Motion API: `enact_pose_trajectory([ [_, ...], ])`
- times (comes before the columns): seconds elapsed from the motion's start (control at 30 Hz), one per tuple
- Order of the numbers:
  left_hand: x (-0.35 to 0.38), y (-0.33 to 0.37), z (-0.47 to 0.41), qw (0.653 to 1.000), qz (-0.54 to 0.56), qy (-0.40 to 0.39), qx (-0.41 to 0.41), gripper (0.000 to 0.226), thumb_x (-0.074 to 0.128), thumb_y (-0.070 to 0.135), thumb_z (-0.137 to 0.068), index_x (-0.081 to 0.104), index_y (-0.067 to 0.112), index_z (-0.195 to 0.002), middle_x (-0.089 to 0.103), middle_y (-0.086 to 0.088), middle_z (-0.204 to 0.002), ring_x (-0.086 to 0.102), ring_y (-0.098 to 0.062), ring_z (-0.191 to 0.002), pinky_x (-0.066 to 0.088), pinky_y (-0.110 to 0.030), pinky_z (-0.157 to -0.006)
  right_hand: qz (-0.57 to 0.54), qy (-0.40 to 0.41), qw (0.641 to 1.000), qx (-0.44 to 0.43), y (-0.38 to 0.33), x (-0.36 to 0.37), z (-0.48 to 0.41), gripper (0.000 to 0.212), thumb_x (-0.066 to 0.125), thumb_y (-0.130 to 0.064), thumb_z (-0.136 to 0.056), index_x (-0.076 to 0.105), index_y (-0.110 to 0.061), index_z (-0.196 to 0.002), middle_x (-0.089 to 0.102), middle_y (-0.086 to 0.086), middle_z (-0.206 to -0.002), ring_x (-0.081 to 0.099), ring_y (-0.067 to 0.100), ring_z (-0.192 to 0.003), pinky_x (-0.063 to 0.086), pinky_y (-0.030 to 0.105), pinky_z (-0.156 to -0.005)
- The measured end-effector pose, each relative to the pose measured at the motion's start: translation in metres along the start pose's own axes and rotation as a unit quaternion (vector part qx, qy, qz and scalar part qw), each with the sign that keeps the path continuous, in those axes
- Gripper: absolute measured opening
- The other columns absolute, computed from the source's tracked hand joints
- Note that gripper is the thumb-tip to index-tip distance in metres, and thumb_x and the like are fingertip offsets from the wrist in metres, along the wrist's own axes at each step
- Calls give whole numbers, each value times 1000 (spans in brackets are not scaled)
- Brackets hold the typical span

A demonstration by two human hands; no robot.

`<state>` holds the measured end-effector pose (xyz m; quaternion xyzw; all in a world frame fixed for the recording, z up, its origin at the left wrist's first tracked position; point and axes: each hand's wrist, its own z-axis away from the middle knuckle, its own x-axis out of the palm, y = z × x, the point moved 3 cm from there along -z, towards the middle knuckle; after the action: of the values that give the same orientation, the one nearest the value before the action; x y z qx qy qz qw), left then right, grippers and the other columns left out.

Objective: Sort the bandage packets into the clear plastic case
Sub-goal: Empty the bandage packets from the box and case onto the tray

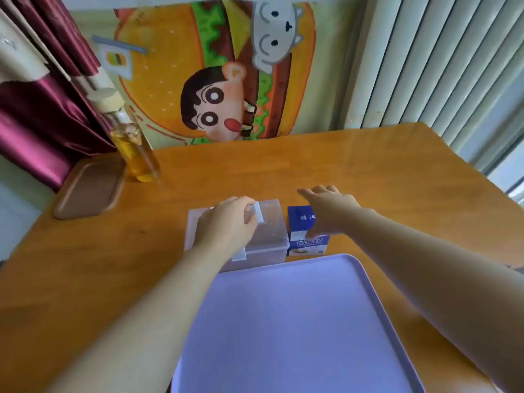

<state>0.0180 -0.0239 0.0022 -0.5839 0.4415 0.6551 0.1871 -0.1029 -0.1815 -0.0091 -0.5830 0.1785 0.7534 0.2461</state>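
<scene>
A clear plastic case point(269, 236) with a closed lid sits on the wooden table, just beyond the tray. My left hand point(226, 222) lies on top of the case, its fingers curled round the white latch point(258, 212) at the lid's far edge. A blue and white bandage box point(300, 231) stands right beside the case. My right hand point(329, 208) rests over the box's top and right side, fingers stretched forward. No loose packets are visible.
A large lilac tray point(297, 321) lies at the near edge of the table. At the far left stand a glass bottle of yellow liquid point(133, 143) and a brown tray point(90, 188). A cartoon poster and curtains back the table.
</scene>
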Motion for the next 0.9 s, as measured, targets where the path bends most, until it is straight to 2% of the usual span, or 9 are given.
enact_pose_trajectory([
  [0.07, 10, -3, -1, 1000, 2, 27, 8, 30, 48, 33, -93, 56, 34, -121, 60, 16, -120, 58, -15, -106, 46, -30, -81, 14, 1, 1000, -3, -2, 8, -9, 103, 77, -48, -66, 17, -30, -147, 42, 1, -138, 39, 26, -126, 46, 37, -81],
  [0.13, 26, -11, 0, 998, 20, 64, 22, 29, 49, 32, -92, 58, 34, -120, 61, 16, -118, 59, -15, -102, 48, -31, -81, 21, 16, 1000, -1, -1, 22, -22, 86, 76, -47, -66, 34, -29, -138, 54, -1, -127, 52, 24, -112, 44, 31, -70],
  [0.2, 38, -13, 2, 994, 37, 96, 39, 28, 50, 30, -92, 59, 33, -118, 63, 16, -117, 59, -15, -104, 48, -30, -81, 16, 38, 999, -6, -3, 27, -29, 68, 75, -46, -66, 46, -27, -124, 60, -3, -113, 56, 22, -97, 40, 27, -61],
  [0.27, 49, -15, 4, 988, 29, 140, 59, 28, 51, 29, -92, 61, 30, -118, 64, 13, -117, 57, -15, -108, 43, -25, -79, 8, 61, 998, -10, -3, 32, -33, 64, 76, -44, -66, 47, -26, -120, 61, -3, -110, 56, 22, -94, 37, 25, -58],
  [0.4, 61, -15, 12, 979, 2, 182, 94, 27, 50, 28, -93, 62, 29, -116, 63, 10, -119, 54, -14, -110, 36, -22, -77, 1, 119, 993, 4, 0, 37, -25, 67, 77, -44, -66, 46, -26, -123, 59, -2, -111, 55, 21, -97, 40, 28, -60],
  [0.57, 48, -11, 49, 972, 21, 207, 112, 27, 51, 26, -93, 62, 27, -118, 60, 8, -122, 55, -15, -109, 41, -25, -81, -13, 318, 947, 40, 12, 31, 33, 75, 72, -49, -70, 39, -26, -133, 52, 4, -121, 47, 28, -112, 41, 37, -79],
  [0.63, 42, -9, 71, 970, 60, 207, 116, 26, 52, 25, -93, 63, 26, -117, 60, 9, -121, 54, -13, -111, 42, -24, -83, -30, 367, 929, 39, 17, 25, 59, 77, 70, -53, -71, 37, -26, -136, 50, 4, -125, 46, 28, -115, 42, 39, -85],
  [0.77, 29, -6, 121, 970, 107, 163, 146, 30, 55, 24, -92, 59, 28, -122, 56, 14, -122, 46, 1, -114, 34, -17, -86, -110, 414, 904, 11, 13, 13, 119, 75, 67, -52, -75, 37, -28, -139, 52, 3, -122, 45, 25, -114, 39, 34, -80],
  [0.9, 29, -4, 159, 960, 204, 115, 152, 53, 63, 28, -88, 37, 43, -132, 45, 17, -130, 43, -1, -119, 33, -18, -92, -262, 422, 866, -52, -10, 20, 170, 63, 70, -49, -74, 50, -29, -130, 57, -4, -112, 54, 18, -101, 48, 33, -81],
])
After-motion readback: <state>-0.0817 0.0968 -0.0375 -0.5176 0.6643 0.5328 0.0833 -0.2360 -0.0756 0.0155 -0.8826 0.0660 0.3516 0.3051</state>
